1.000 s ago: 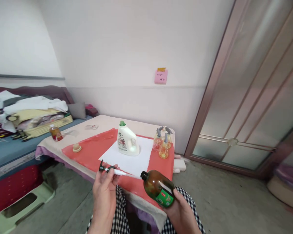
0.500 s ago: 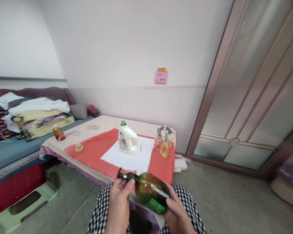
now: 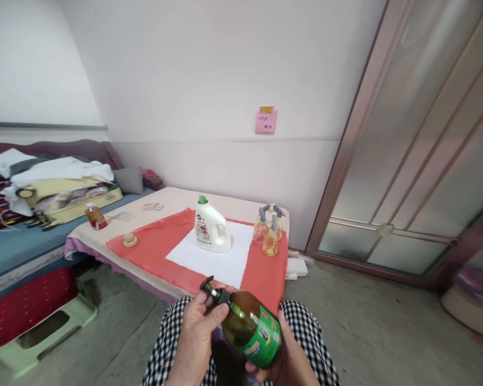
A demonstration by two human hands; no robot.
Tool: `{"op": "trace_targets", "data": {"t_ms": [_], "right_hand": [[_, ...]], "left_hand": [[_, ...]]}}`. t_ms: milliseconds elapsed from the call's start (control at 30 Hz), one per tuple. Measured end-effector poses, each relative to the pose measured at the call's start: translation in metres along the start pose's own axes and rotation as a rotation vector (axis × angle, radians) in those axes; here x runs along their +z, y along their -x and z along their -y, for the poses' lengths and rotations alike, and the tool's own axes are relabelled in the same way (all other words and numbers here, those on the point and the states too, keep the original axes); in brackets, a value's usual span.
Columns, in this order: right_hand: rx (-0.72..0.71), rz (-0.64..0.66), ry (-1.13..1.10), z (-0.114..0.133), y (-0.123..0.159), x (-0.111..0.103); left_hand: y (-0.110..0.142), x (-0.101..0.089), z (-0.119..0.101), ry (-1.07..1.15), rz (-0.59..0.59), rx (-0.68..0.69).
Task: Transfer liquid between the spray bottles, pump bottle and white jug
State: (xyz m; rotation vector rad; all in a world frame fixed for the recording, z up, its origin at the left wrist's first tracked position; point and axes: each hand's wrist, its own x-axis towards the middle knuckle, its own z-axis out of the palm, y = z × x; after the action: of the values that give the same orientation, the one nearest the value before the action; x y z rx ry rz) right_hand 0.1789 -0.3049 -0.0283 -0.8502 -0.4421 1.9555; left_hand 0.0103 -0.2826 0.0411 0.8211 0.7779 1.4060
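Black pump (image 3: 207, 284) already sits in the tilted brown bottle (image 3: 241, 316), so the two appear joined above the lap (image 3: 306, 327), left hand (image 3: 195, 338) gripping near the collar (image 3: 224, 296), right hand (image 3: 292, 354) clasping the lower end.

The bottle (image 3: 244, 306) is brownish green, its label (image 3: 264, 336) green, its pump (image 3: 220, 295) black; the trousers (image 3: 306, 328) are black-and-white checked. From the bottle, at 11 o'clock, the jug (image 3: 210, 228) is cream with a green cap (image 3: 202, 200); at 9 o'clock, the stool (image 3: 19, 365) is pale green, its cover (image 3: 36, 300) dotted red.
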Motion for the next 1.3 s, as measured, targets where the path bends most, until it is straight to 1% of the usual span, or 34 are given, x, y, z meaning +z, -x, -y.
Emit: {"op": "trace_targets", "data": {"t_ms": [67,133,233,267,300,400,433,467,500,600,633,667,700,767,833,867,933,1000,1033,1067,1133,1200,1233,1300], "right_hand": [[-0.029,-0.007,-0.004,-0.002,-0.001,-0.002],[-0.113,0.012,0.0,-0.001,0.003,-0.004],[-0.288,0.095,0.058,0.001,0.01,-0.009],[-0.309,0.12,0.093,0.001,0.012,-0.011],[-0.281,0.137,0.122,0.0,0.013,-0.012],[-0.035,0.141,0.091,-0.003,0.009,-0.012],[0.02,0.141,0.055,-0.004,0.007,-0.011],[0.031,0.144,0.024,-0.005,0.006,-0.009],[-0.005,0.148,0.008,-0.005,0.005,-0.007],[-0.252,0.127,0.046,-0.002,0.006,-0.005],[-0.308,0.112,0.082,-0.002,0.006,-0.006],[-0.325,0.099,0.126,-0.002,0.005,-0.007],[-0.302,0.087,0.166,-0.003,0.004,-0.01],[-0.189,0.063,0.207,-0.007,-0.002,-0.015],[-0.111,0.059,0.163,-0.011,-0.008,-0.017],[-0.121,0.066,0.121,-0.011,-0.009,-0.017],[-0.225,0.079,0.063,-0.01,-0.009,-0.013],[-0.341,0.07,0.096,-0.005,-0.007,-0.011],[-0.366,0.066,0.15,-0.003,-0.006,-0.011],[-0.363,0.063,0.208,-0.002,-0.006,-0.011],[-0.297,0.057,0.283,-0.001,-0.009,-0.015],[-0.231,0.036,0.265,-0.003,-0.013,-0.018],[-0.219,0.028,0.233,-0.005,-0.016,-0.019],[-0.256,0.036,0.191,-0.006,-0.021,-0.02]], "left_hand": [[0.0,0.0,0.001,0.012,-0.015,-0.001],[-0.001,0.0,0.002,0.049,-0.035,-0.007],[-0.002,-0.001,0.001,0.08,-0.05,-0.016],[-0.002,-0.001,0.0,0.081,-0.046,-0.023],[-0.002,-0.001,0.0,0.083,-0.04,-0.036],[0.0,-0.001,0.001,0.098,-0.03,-0.082],[0.001,0.0,0.002,0.102,-0.035,-0.09],[0.001,0.0,0.002,0.103,-0.046,-0.091],[0.0,0.0,0.003,0.102,-0.058,-0.086],[-0.002,-0.001,0.004,0.102,-0.101,-0.074],[-0.003,-0.001,0.004,0.106,-0.115,-0.076],[-0.004,-0.002,0.004,0.11,-0.125,-0.08],[-0.004,-0.003,0.004,0.111,-0.135,-0.086],[-0.006,-0.004,0.004,0.108,-0.155,-0.09],[-0.007,-0.005,0.005,0.1,-0.159,-0.091],[-0.008,-0.006,0.006,0.097,-0.159,-0.091],[-0.01,-0.008,0.008,0.099,-0.167,-0.09],[-0.014,-0.011,0.011,0.105,-0.185,-0.093],[-0.015,-0.013,0.012,0.106,-0.192,-0.097],[-0.017,-0.015,0.013,0.105,-0.194,-0.103],[-0.021,-0.019,0.016,0.098,-0.186,-0.123],[-0.024,-0.022,0.018,0.101,-0.187,-0.137],[-0.026,-0.023,0.019,0.106,-0.194,-0.142],[-0.03,-0.026,0.021,0.119,-0.215,-0.146]]}}
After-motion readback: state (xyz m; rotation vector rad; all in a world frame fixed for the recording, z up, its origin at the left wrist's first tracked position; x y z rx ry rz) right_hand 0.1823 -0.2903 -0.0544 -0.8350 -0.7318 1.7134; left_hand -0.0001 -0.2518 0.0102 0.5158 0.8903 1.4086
